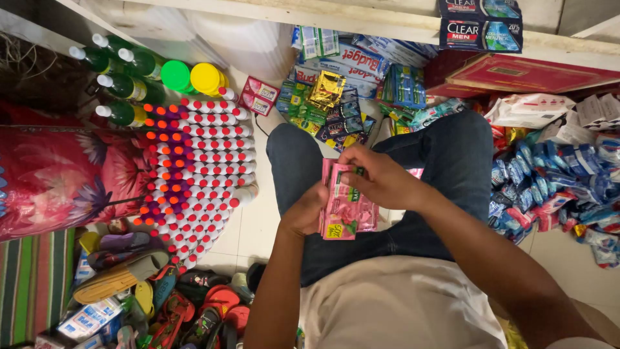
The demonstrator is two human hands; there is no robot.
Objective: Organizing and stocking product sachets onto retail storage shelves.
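Head view looked straight down over the lap, and both hands met above the jeans (445, 161). Left hand (305, 212) was clenched around the near edge of a strip of pink sachets (349, 210), fingers wrapped over it from the left side. Right hand (378, 178) came in from the upper right and pinched the top of the same strip, thumb and fingertips closed on it. So the sachets hung between the two hands, just above the thighs, the lower end with its small yellow patch dangling free toward the cream shirt (400, 304).

Around the knees, plenty of stock lay on the floor. Left of the legs stood a tight block of small white bottles with red and orange caps (200, 168), and beyond them a few green bottles (123, 84) with white tops beside a green lid and a yellow lid. Ahead of the knees sat a heap of green, gold and dark sachets (329, 106). Right of the legs sprawled a pile of blue packets (555, 174). Bottom left, a jumble of sandals (187, 310) rested next to a red flowered sack (58, 174).
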